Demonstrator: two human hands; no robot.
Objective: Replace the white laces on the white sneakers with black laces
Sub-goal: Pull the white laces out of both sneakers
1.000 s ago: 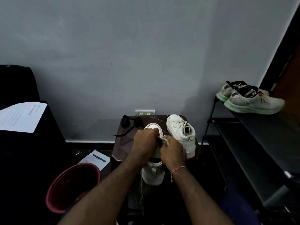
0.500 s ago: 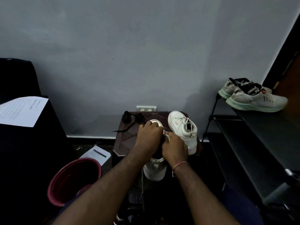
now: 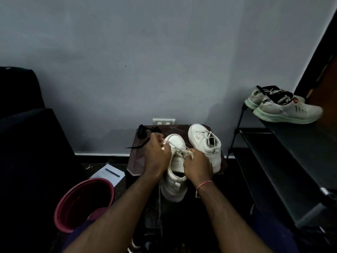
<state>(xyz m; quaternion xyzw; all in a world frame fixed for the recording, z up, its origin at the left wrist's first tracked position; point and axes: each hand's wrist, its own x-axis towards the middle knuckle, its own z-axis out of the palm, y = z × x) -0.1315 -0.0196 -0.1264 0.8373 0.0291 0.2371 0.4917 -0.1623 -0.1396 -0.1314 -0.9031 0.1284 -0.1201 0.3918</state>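
Note:
A white sneaker [image 3: 175, 167] lies toe-away on the front of a small dark stool [image 3: 135, 161], its heel hanging over the edge. My left hand [image 3: 157, 156] pinches the white lace [image 3: 172, 144] at the shoe's left side. My right hand [image 3: 197, 166] pinches the other end of that lace at the right side. The second white sneaker [image 3: 205, 143], still laced in white, stands just to the right. Black laces [image 3: 144, 133] lie bunched at the stool's back left corner.
A maroon bucket [image 3: 83, 205] stands on the floor at the lower left, with a paper sheet [image 3: 109, 173] beside it. A dark shoe rack [image 3: 284, 152] at the right carries another pair of pale sneakers [image 3: 284, 108]. A black chair fills the left side.
My hands have drawn apart, pulling the white lace out to either side and uncovering the sneaker's toe and tongue. The view has tilted slightly upward.

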